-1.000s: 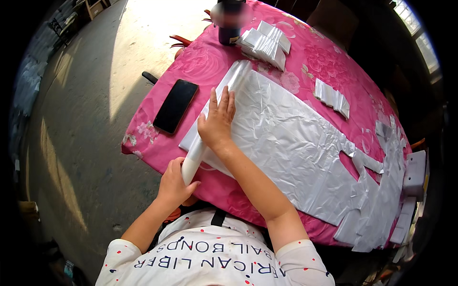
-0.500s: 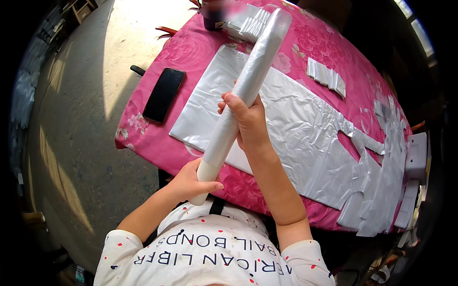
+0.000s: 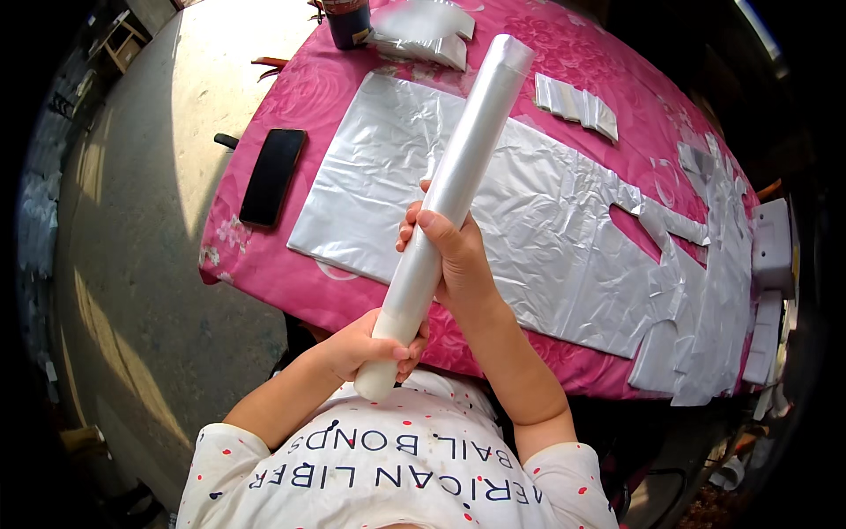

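Note:
A long roll of translucent plastic film (image 3: pixel 467 141) slants up and away from me over the near part of the table. My left hand (image 3: pixel 374 346) is wrapped round its lower end, close to my shirt. Higher up, about the middle of the roll, my right hand (image 3: pixel 449 251) grips it with the thumb lying on top. Beneath and beyond the roll, a flat stack of silvery-white plastic bags (image 3: pixel 564 238) lies across the table. The bags' cut-out handle ends spread toward the right edge.
Pink flowered cloth covers the table (image 3: pixel 330 97). A black phone (image 3: pixel 272 177) lies on its left side. At the back are a dark cup (image 3: pixel 347 23) and folded plastic bundles (image 3: pixel 423 48). Another folded bundle (image 3: pixel 576 107) sits farther right. White plastic boxes (image 3: pixel 773 247) stand by the right edge.
The roll's upper end has come lower and nearer to me, with both hands still holding it. The table and its things appear shifted slightly left in view.

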